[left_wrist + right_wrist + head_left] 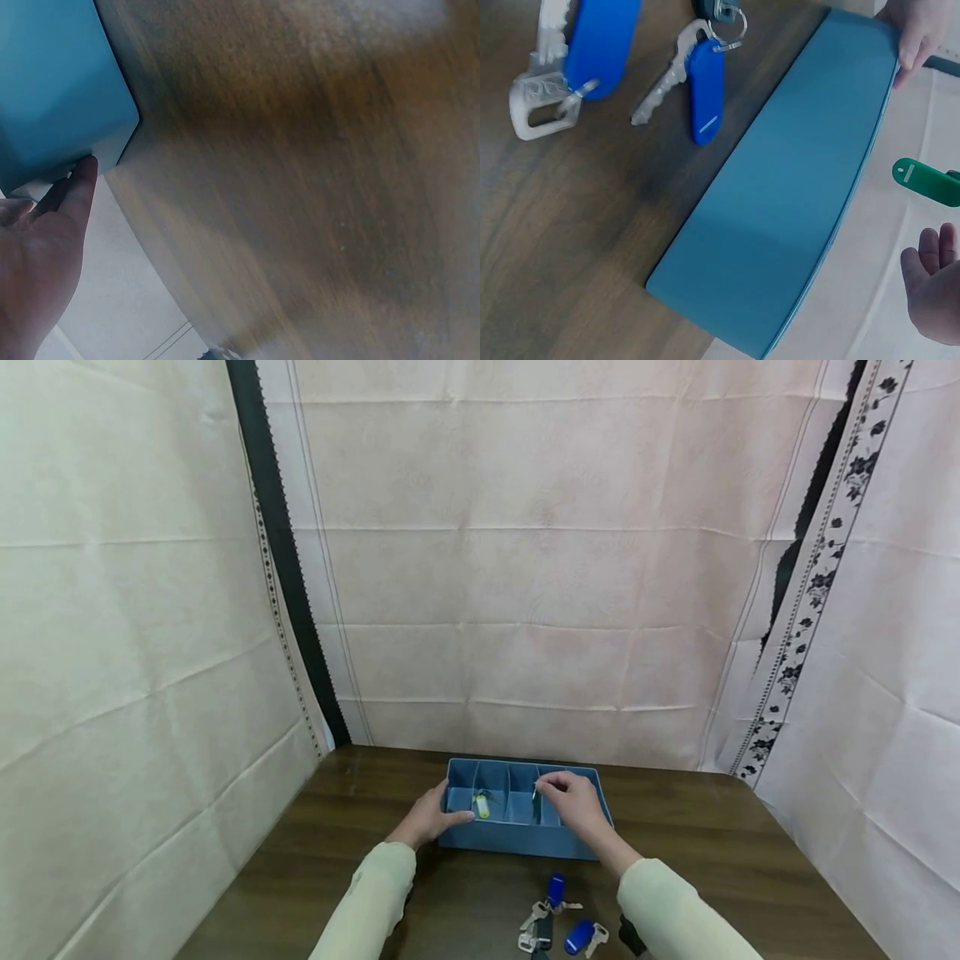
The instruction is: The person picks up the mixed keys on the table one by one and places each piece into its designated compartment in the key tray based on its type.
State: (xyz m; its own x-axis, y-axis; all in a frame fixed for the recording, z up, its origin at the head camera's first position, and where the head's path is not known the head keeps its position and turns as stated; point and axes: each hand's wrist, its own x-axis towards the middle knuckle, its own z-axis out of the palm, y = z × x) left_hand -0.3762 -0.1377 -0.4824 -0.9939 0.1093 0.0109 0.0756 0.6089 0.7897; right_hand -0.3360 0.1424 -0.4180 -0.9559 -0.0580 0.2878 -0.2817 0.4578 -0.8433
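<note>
A blue divided box [517,837] stands on the table, its compartments side by side. My left hand [431,817] holds its left end, thumb over the front rim and fingers along the outer side; the left wrist view shows this hand [45,255] at the box's end wall. Over the right half, my right hand [573,799] pinches a key tag [536,806] that hangs down at a compartment. In the right wrist view the tag [928,182] is green, and the pinching fingertips are out of frame. A yellow-green key tag [482,804] lies in the second compartment from the left.
In front of the box lie a blue-tagged key bunch [556,890], a dark key tag [544,933] with silver keys, and another blue tag [579,937] with a key. The wooden table [300,877] is bordered by hanging pale cloths [525,568].
</note>
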